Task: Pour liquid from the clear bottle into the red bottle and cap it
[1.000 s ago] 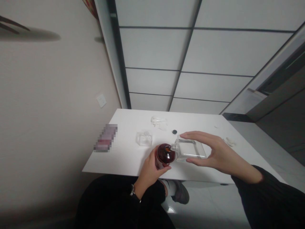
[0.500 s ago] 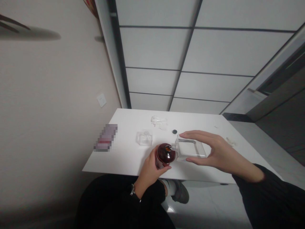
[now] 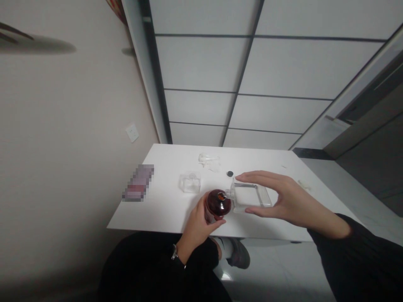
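My left hand (image 3: 197, 222) is wrapped around a dark amber bottle (image 3: 218, 205) near the front edge of the table. The bottle's mouth is uncapped and faces up toward me. In my right hand (image 3: 277, 193) is a clear square glass bottle (image 3: 252, 197), gripped by its sides between fingers and thumb. It lies tipped on its side, with its threaded neck right at the amber bottle's mouth. Whether liquid runs between them is too fine to make out. A small dark cap (image 3: 230, 173) rests on the table just beyond the two bottles.
On the white table (image 3: 151, 214) stands a clear square container (image 3: 190, 183) to the left. Behind it lie a clear object with crumpled film (image 3: 209, 160). A blurred-out pinkish item (image 3: 138, 183) is at the left edge. Some pale scraps (image 3: 304, 185) lie at the right.
Both hands keep their hold, and the bottles stay mouth to mouth. The whole view has shifted very slightly.
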The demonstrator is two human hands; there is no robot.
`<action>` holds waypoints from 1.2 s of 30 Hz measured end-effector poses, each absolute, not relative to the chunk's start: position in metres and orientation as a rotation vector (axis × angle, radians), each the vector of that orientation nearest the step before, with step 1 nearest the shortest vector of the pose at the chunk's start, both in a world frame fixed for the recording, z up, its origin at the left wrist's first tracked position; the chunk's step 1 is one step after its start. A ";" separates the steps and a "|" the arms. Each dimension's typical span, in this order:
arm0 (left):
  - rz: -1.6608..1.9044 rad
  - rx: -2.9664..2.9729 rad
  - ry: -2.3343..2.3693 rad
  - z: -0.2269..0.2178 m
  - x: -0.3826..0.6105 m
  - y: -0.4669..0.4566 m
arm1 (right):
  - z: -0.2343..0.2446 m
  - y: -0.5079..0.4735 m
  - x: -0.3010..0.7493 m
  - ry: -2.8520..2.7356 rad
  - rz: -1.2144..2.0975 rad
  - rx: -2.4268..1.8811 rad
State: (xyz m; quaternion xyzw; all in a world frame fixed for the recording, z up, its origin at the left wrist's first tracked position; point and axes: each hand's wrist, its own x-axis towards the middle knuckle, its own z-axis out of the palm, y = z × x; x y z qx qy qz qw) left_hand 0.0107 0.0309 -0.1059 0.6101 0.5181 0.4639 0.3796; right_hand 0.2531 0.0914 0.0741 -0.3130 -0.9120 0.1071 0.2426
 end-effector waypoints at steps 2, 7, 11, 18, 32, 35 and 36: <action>1.189 1.559 1.321 -0.106 0.010 0.031 | 0.075 0.091 0.253 -2.494 0.291 -0.859; 1.209 1.546 1.298 -0.105 0.010 0.031 | 0.077 0.092 0.253 -2.506 0.271 -0.859; 1.203 1.549 1.297 -0.104 0.010 0.031 | 0.078 0.092 0.252 -2.508 0.269 -0.860; 1.191 1.564 1.314 -0.106 0.010 0.031 | 0.081 0.092 0.251 -2.525 0.280 -0.849; 1.205 1.564 1.302 -0.104 0.011 0.032 | 0.088 0.093 0.250 -2.571 0.241 -0.860; 1.205 1.569 1.302 -0.104 0.010 0.032 | 0.089 0.094 0.250 -2.574 0.224 -0.860; 1.204 1.569 1.300 -0.103 0.010 0.032 | 0.089 0.094 0.250 -2.577 0.221 -0.863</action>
